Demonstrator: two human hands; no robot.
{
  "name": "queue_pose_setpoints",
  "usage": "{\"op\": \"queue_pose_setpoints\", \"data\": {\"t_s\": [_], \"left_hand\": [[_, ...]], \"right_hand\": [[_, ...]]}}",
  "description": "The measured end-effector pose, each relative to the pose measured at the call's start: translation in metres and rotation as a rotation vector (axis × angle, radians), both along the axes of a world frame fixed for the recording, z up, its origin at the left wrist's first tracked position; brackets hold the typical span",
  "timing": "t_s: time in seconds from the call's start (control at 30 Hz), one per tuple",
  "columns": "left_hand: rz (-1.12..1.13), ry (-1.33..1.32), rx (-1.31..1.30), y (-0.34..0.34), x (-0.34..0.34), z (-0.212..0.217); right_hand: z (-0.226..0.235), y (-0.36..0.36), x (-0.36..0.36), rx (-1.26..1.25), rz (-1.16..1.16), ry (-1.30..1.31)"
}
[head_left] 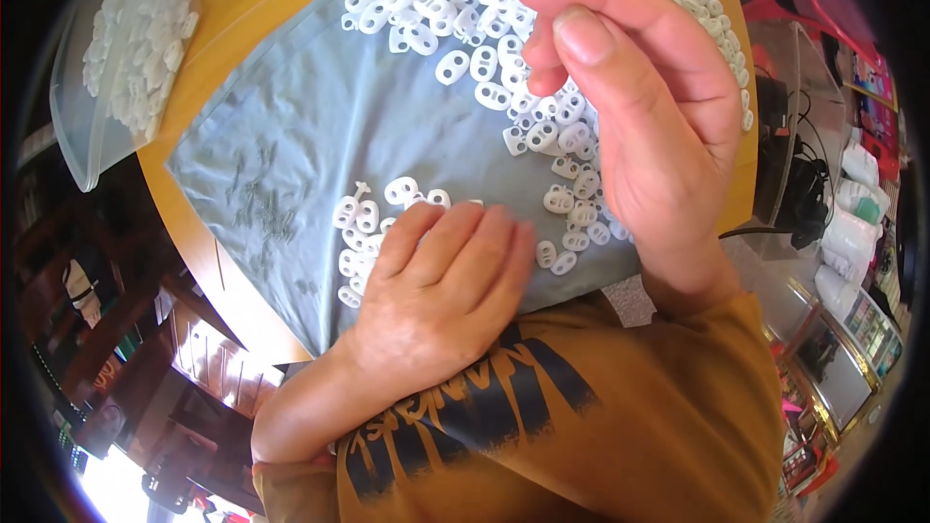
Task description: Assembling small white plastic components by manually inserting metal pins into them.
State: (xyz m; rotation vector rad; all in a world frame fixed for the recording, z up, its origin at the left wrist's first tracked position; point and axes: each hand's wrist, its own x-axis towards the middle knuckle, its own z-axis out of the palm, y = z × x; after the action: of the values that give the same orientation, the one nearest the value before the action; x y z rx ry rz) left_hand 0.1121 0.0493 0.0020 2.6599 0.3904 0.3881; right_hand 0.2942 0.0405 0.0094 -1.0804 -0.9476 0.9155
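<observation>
The person's left hand (436, 281) rests over the near part of the grey cloth (291, 136), fingers bent down at a small group of white two-hole pieces (366, 216); the fingertips are hidden, so one cannot tell whether they grasp any. The right hand (654, 107) is raised above the right side of the grey cloth, loosely curled, thumb and forefinger near each other, with no piece clearly showing between them; whether the other fingers hold one cannot be told. A large heap of the same pieces (433, 6) spreads over the far right of the grey cloth. The small group lies close to the cloth's near edge, so a careless sweep of the left hand could send pieces over it, and a tug on the creased fabric could scatter them. Stray pieces sliding right could also mingle with the heap. Left of the grey cloth, at the border of the desk (254, 0), a clear plastic container (82, 126) holds many white pieces (136, 68); a knock from the side might tip it and spill them.
</observation>
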Motion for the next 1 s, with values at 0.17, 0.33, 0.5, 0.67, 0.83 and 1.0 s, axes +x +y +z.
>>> {"op": "queue_pose_setpoints", "data": {"t_s": [0.17, 0.33, 0.5, 0.67, 0.83, 1.0], "left_hand": [[-0.006, -0.072, -0.023, 0.002, 0.027, -0.011], [-0.002, -0.095, -0.009, 0.001, 0.022, -0.016], [-0.012, -0.096, 0.008, 0.0, 0.027, -0.013], [0.12, -0.224, -0.108, 0.011, 0.027, -0.012], [0.539, -0.265, -1.142, 0.031, 0.004, 0.025], [0.559, -0.5, -1.48, 0.033, -0.012, 0.031]], "right_hand": [[0.0, -0.001, -0.002, 0.005, -0.015, -0.002], [0.0, -0.002, 0.004, 0.016, -0.017, -0.037], [0.002, -0.004, 0.005, 0.015, -0.01, -0.028], [0.008, -0.004, -0.002, -0.03, -0.009, -0.072], [0.014, -0.009, -0.005, -0.114, 0.141, -0.195], [0.024, -0.012, -0.012, -0.174, 0.324, -0.244]]}}
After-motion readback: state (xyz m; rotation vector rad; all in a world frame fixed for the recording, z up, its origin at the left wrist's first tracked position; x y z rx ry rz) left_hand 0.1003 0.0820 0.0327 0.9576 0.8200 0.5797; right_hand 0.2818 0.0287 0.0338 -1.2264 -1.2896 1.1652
